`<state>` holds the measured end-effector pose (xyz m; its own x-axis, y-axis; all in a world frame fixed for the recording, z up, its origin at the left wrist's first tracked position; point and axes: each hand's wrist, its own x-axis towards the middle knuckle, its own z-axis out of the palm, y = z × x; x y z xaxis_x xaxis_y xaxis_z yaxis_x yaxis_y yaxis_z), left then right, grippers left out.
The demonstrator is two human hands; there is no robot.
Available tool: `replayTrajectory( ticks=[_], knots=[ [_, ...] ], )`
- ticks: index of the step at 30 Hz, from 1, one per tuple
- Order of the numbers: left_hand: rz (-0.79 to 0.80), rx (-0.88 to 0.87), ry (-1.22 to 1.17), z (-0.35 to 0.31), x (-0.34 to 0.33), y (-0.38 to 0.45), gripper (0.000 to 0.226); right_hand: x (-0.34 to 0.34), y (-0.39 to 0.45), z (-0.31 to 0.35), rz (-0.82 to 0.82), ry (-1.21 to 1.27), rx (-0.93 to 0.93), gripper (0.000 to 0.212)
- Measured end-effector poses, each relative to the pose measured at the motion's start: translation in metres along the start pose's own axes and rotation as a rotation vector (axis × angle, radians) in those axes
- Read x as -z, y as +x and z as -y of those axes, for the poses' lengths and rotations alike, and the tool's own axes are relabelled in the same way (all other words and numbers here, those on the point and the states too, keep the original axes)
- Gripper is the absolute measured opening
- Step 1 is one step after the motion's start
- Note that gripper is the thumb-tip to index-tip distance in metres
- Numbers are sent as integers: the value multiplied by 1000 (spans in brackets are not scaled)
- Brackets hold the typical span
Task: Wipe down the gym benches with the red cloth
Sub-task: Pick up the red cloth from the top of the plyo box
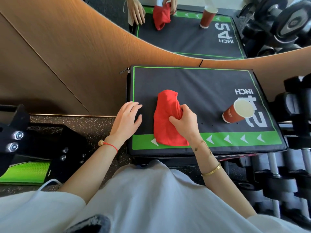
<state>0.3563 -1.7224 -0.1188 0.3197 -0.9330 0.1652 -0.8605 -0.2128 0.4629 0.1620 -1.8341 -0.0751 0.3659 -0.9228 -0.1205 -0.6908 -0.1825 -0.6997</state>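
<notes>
Head view: one red cloth (165, 118), one paper cup (238, 113), two hands.

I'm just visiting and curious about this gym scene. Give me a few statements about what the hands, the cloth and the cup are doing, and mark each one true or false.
1. The right hand grips the red cloth. True.
2. The left hand holds the paper cup. False: it holds nothing, and its fingers lie spread on the black padded box, left of the cloth.
3. The cup stands upright on the box, right of the cloth. True.
4. The cloth covers the cup. False: they lie apart.
5. A mirror behind the box reflects the cloth. True.
</notes>
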Motion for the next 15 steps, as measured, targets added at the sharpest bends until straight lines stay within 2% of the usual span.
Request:
replayTrajectory(
  ticks=[10,15],
  knots=[
    [29,-166,-38,-24,22,25,34,46,-40,13,-233,187,-10,19],
    [84,-348,-60,-43,44,39,32,53,-81,23,-406,246,-99,22]
  ],
)
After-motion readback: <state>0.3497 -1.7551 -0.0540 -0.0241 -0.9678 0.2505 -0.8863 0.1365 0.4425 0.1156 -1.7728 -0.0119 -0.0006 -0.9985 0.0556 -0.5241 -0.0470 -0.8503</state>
